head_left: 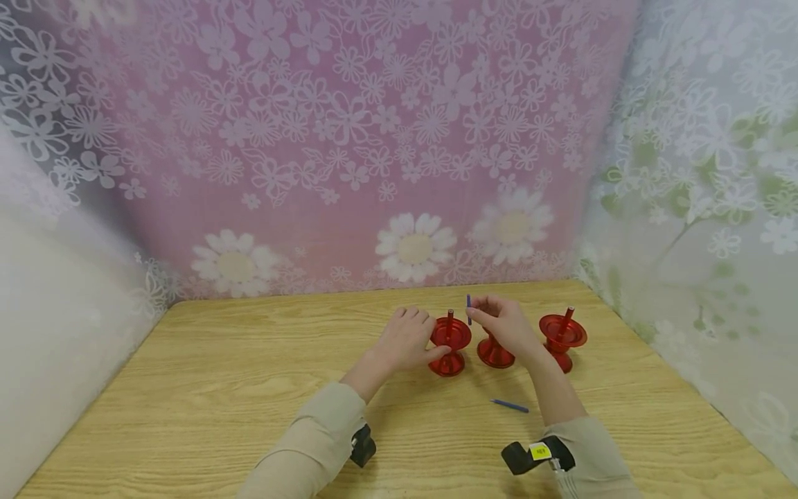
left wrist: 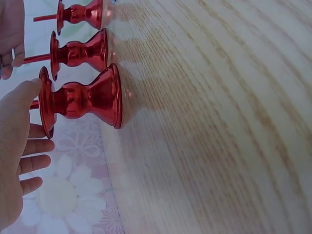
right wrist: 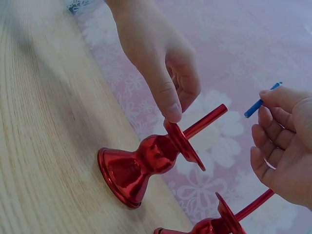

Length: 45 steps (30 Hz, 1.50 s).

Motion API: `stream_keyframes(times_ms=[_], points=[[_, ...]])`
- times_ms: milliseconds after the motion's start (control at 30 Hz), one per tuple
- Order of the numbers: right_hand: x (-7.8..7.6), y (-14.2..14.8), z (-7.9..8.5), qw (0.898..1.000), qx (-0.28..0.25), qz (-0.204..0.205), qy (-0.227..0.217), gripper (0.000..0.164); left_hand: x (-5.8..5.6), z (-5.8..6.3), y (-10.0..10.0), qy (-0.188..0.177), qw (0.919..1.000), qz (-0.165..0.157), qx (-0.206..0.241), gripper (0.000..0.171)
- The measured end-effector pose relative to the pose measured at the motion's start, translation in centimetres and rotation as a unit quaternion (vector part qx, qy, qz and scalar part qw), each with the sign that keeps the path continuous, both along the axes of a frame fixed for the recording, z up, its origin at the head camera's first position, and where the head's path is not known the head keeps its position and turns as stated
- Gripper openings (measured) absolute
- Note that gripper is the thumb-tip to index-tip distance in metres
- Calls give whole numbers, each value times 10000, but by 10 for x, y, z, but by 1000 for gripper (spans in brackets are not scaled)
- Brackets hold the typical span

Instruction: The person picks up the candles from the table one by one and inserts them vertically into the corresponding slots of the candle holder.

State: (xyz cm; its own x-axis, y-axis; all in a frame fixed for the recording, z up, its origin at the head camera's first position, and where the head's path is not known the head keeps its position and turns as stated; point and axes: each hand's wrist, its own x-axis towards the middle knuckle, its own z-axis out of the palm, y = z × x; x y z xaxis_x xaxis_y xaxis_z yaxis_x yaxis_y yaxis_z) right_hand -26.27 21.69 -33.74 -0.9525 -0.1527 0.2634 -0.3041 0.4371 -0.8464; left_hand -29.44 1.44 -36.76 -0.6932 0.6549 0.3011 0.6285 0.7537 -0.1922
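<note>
Stick point(head_left: 470, 310), blue, pinched between thumb and fingertips of the right hand point(head_left: 506, 326), at one o'clock from the leftmost holder point(head_left: 455, 340), whose dish point(left wrist: 47, 107) the left hand point(head_left: 405, 339) grips, other fingers spread; likely light, stiff, easily snapped, best held near mid-length.

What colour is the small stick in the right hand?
Blue; the stick shows best in the right wrist view.

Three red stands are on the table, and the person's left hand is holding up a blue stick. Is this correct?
Not quite: the head view shows the right hand holding the blue stick. The three red stands on the table are correct.
</note>
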Motion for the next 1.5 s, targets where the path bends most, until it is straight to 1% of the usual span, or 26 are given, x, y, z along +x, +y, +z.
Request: stream_keyframes(times_ms=[167, 267, 433, 567, 733, 900, 1200, 1267, 1400, 1433, 1500], points=[[-4, -5, 5, 9996, -131, -208, 163, 26, 1, 1, -1, -40, 10000, -40, -23, 49], [-6, -8, 7, 9993, -198, -223, 208, 25, 2, 0, -1, -54, 10000, -64, -12, 49], [-11, -12, 10, 9982, -231, -261, 485, 26, 2, 1, 0, 3, 10000, -61, 26, 49], [-15, -15, 10, 9966, -160, -338, 732, 21, 2, 2, 0, 36, 10000, -73, -7, 49], [-19, -18, 10, 9948, 26, -435, 926, 15, 2, 1, 0, 91, 9999, -65, -58, 50], [-22, -21, 7, 9937, 160, -351, 1051, 12, 1, 1, 0, 158, 9998, -74, -32, 49], [-22, -22, 5, 9941, 201, -226, 1039, 11, 2, 2, -1, 257, 9996, -143, 45, 46], [-14, -26, 12, 9947, 218, -242, 978, 12, 2, 2, -2, 243, 9996, -127, 2, 46], [-11, -28, 13, 9957, 228, -328, 841, 14, 2, 2, -2, 157, 9998, -138, -1, 46], [-11, -28, 13, 9958, 245, -350, 813, 15, 2, 2, -2, 129, 9998, -139, 1, 46], [-20, -23, 5, 9960, 237, -346, 794, 15, 3, 2, -3, 87, 9999, -140, 20, 45]])
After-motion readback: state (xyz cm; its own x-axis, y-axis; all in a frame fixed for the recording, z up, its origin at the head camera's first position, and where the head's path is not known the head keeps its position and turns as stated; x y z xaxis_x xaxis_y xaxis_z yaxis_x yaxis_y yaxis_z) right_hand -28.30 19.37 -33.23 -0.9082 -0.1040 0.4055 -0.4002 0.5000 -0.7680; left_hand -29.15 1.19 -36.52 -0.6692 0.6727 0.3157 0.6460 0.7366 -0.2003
